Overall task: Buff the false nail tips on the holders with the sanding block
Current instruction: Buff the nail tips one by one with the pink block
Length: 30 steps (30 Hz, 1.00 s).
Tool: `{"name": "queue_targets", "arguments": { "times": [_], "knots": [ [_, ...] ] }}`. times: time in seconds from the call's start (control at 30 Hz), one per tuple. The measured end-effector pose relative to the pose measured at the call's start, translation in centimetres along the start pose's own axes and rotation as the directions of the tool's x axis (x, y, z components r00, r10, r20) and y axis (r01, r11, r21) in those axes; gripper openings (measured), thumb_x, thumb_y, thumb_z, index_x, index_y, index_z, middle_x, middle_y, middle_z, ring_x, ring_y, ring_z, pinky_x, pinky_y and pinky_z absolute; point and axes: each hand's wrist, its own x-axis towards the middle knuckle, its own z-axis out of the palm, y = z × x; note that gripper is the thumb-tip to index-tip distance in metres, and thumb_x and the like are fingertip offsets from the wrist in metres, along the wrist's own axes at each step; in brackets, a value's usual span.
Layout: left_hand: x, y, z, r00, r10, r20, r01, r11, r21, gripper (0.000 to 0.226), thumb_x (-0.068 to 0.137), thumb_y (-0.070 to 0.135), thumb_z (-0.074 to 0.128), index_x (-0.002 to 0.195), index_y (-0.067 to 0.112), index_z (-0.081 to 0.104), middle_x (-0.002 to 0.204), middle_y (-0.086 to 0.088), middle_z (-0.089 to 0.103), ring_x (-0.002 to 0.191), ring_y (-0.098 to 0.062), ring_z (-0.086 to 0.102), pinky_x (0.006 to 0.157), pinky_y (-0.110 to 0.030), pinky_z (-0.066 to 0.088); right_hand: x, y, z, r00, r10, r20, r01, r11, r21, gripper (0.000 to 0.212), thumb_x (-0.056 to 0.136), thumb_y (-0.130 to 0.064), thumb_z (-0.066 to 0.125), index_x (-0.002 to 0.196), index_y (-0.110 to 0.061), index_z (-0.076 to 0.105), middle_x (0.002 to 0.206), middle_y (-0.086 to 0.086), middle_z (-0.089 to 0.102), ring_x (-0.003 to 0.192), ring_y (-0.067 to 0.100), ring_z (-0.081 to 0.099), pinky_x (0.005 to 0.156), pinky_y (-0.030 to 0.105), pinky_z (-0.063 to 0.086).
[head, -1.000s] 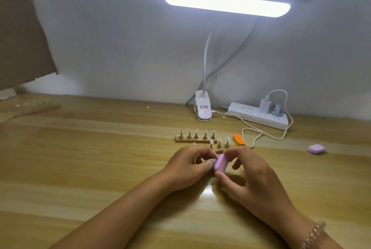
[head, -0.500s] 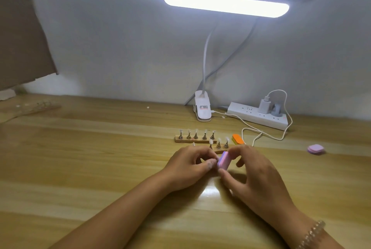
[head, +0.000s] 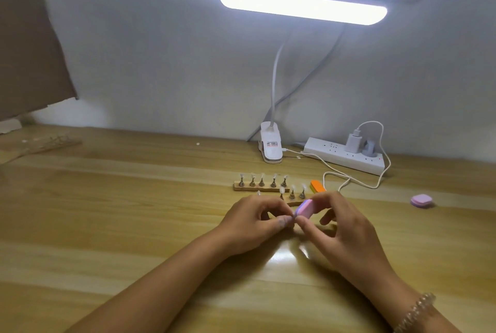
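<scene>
Mid-task by the look: right hand (head: 349,230) clamped on pink sanding block (head: 304,207), pressed to a mostly hidden holder pinched in left hand (head: 252,222) low over surface (head: 134,225); two rows of nail tips (head: 262,176) standing behind, buffed or not unreadable.

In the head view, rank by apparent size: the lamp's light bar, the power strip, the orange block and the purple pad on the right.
1. light bar
2. power strip
3. orange block and purple pad: these look about alike, and a hand may hide part of the block, so they are left unranked.
</scene>
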Motion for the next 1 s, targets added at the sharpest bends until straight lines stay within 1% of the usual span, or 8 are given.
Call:
{"name": "queue_targets", "arguments": {
  "times": [0.13,0.3,0.47,0.63,0.73,0.83,0.93,1.0],
  "knots": [
    [-0.1,-0.1,0.1,1.000,0.007,0.005,-0.007,1.000,0.025,0.013,0.094,0.018,0.065,0.100,0.023,0.074,0.088,0.015,0.068,0.056,0.003,0.046,0.058,-0.017,0.032,-0.4,-0.6,0.3,0.993,-0.099,0.066,0.102,0.994,-0.043,0.027,0.080,-0.046,0.067,0.103,-0.033,0.060,0.092,-0.020,0.060,0.072,0.004,0.057,0.060,0.028,0.051],
    [-0.1,-0.1,0.2,0.999,0.008,-0.032,-0.010,0.998,-0.064,0.004,0.094,0.022,0.068,0.096,0.023,0.072,0.095,0.010,0.072,0.050,0.002,0.045,0.051,-0.014,0.032,0.2,0.7,0.0,0.993,0.095,-0.071,-0.096,0.995,-0.009,0.019,0.081,-0.037,0.073,0.095,-0.033,0.061,0.089,-0.018,0.064,0.072,0.003,0.059,0.064,0.022,0.047],
    [-0.2,-0.2,0.2,0.999,-0.015,-0.040,0.012,0.998,-0.066,0.010,0.092,0.015,0.066,0.093,0.025,0.069,0.090,0.016,0.069,0.054,0.000,0.048,0.047,-0.012,0.035,-0.3,-0.6,0.3,0.994,-0.067,0.083,0.069,0.997,-0.026,0.023,0.084,-0.036,0.071,0.103,-0.032,0.061,0.094,-0.019,0.061,0.077,0.005,0.058,0.065,0.026,0.049],
    [-0.2,-0.1,0.3,0.998,-0.038,-0.042,0.035,0.997,-0.070,0.007,0.090,0.019,0.070,0.090,0.025,0.069,0.087,0.018,0.069,0.055,0.000,0.052,0.046,-0.013,0.037,0.0,-0.1,-0.2,1.000,-0.001,0.004,0.001,0.998,-0.058,0.023,0.084,-0.033,0.072,0.103,-0.028,0.060,0.093,-0.017,0.060,0.082,0.008,0.057,0.071,0.028,0.046],
    [-0.3,0.0,0.3,0.999,-0.023,-0.044,0.022,0.999,-0.031,0.010,0.089,0.017,0.069,0.090,0.027,0.069,0.083,0.022,0.068,0.057,0.003,0.052,0.054,-0.017,0.039,-0.3,-0.9,0.2,0.990,-0.089,0.106,0.095,0.994,-0.053,0.022,0.084,-0.041,0.064,0.103,-0.030,0.061,0.093,-0.020,0.059,0.083,0.006,0.055,0.074,0.028,0.045],
    [-0.4,0.1,0.3,0.998,-0.001,-0.066,0.002,1.000,0.024,0.011,0.089,0.019,0.071,0.088,0.030,0.069,0.077,0.029,0.064,0.058,0.006,0.051,0.059,-0.016,0.036,0.0,-0.1,0.1,0.997,0.019,0.080,-0.014,0.998,-0.060,0.018,0.086,-0.036,0.068,0.100,-0.029,0.060,0.094,-0.017,0.061,0.088,0.009,0.058,0.079,0.034,0.045],
    [-0.4,0.2,0.4,0.994,0.021,-0.106,-0.018,0.999,0.027,0.015,0.088,0.017,0.071,0.088,0.031,0.067,0.082,0.022,0.066,0.062,0.000,0.052,0.064,-0.022,0.042,0.0,0.0,-0.2,1.000,-0.006,-0.002,0.006,1.000,-0.020,0.022,0.085,-0.034,0.071,0.103,-0.025,0.061,0.095,-0.016,0.062,0.086,0.009,0.058,0.077,0.030,0.047],
    [-0.5,0.2,0.4,0.990,0.054,-0.128,-0.045,0.996,0.071,0.012,0.087,0.015,0.070,0.091,0.027,0.068,0.087,0.016,0.068,0.067,-0.003,0.055,0.068,-0.027,0.048,-0.3,-0.8,0.1,0.995,-0.089,0.048,0.090,0.996,-0.026,0.025,0.085,-0.039,0.065,0.105,-0.025,0.061,0.097,-0.017,0.060,0.088,0.008,0.057,0.078,0.029,0.047]
  ]
}}
